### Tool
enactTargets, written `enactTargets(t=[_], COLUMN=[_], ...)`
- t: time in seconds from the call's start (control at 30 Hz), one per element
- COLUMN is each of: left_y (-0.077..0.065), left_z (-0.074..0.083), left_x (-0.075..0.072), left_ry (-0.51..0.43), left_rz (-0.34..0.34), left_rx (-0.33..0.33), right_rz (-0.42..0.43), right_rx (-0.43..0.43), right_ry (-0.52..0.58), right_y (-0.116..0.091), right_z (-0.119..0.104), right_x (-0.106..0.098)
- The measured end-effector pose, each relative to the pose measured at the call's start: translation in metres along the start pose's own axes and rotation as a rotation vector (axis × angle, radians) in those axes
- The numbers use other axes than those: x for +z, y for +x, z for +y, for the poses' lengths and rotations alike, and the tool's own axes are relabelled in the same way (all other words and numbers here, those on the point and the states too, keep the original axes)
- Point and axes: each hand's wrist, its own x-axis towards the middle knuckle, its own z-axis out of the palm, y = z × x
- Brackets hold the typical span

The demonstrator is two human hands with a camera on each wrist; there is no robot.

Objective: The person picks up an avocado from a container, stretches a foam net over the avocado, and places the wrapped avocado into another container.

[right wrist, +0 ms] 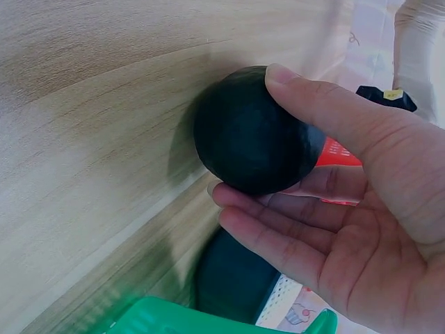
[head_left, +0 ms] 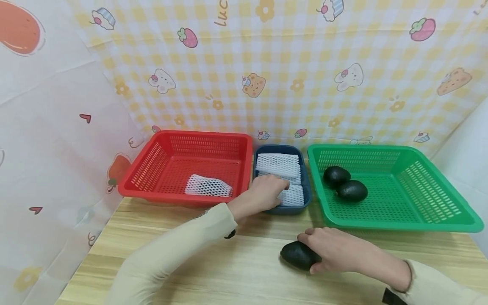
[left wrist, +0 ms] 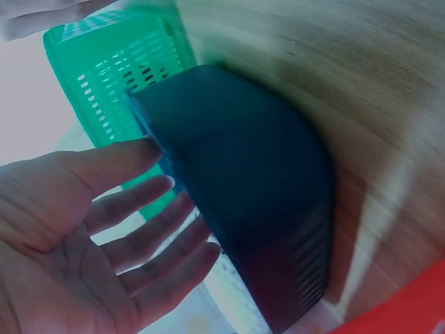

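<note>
On the wooden table my right hand [head_left: 335,250] grips a dark avocado [head_left: 300,255], thumb on one side and fingers on the other, as the right wrist view confirms. My left hand [head_left: 264,191] is over the dark blue basket [head_left: 284,210], its fingers spread and slightly bent at the rim in the left wrist view. White foam net sleeves [head_left: 278,163] lie in that basket, partly covered by the hand. Whether the fingertips touch a sleeve cannot be told. Two more avocados [head_left: 352,191] lie side by side in the green basket [head_left: 396,226].
At the left stands a red basket [head_left: 183,199] with one white foam net [head_left: 208,186] inside. The blue basket sits between the red and green ones. Behind them hangs a yellow checked cloth [head_left: 228,84] with cartoon prints.
</note>
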Motion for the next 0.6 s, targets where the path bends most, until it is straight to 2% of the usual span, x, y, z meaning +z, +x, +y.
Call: enactTargets(t=[0.33,0.6], left_y=[0.018,0.019], left_z=[0.005,0.005], left_x=[0.015,0.016], left_ry=[0.073,0.091], left_rz=[-0.061,-0.016], left_rx=[-0.028,-0.032], right_rz=[0.017,0.019], right_rx=[-0.007,-0.004], right_ry=[-0.004,-0.007], right_y=[-0.001,-0.001], right_z=[0.002,0.002], right_x=[0.001,0.002])
